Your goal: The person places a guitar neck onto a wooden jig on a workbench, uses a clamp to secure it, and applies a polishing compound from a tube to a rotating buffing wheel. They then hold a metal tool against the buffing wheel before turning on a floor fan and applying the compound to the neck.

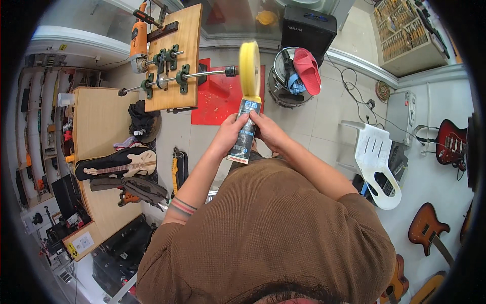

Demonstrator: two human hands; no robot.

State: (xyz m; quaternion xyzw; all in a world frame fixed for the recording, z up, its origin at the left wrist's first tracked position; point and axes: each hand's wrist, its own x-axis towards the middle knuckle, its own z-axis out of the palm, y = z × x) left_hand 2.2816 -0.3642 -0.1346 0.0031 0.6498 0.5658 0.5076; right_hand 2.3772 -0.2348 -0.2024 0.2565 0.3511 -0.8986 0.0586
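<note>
Both hands grip a polishing compound bar (245, 133) in a dark printed wrapper, thumbs on top. My left hand (226, 135) holds its left side and my right hand (270, 133) its right side. The fingers beneath are mostly hidden. A yellowish end of the bar meets the lower rim of a yellow buffing wheel (249, 66); contact or a tiny gap, I cannot tell. The wheel sits on a steel shaft (207, 75) that runs left through green bearing blocks (182, 78) on a wooden board (188, 38). An orange power tool (138, 43) is fixed along the board's left edge.
Under the wheel lies a red mat (207, 109). Pink slippers (307, 71) rest on a round drum-like stand (283, 96) beyond my right hand. A white plastic chair (372, 157) stands right, near loose cables (354, 93). Left is a wooden bench (101, 116) with a guitar (126, 164).
</note>
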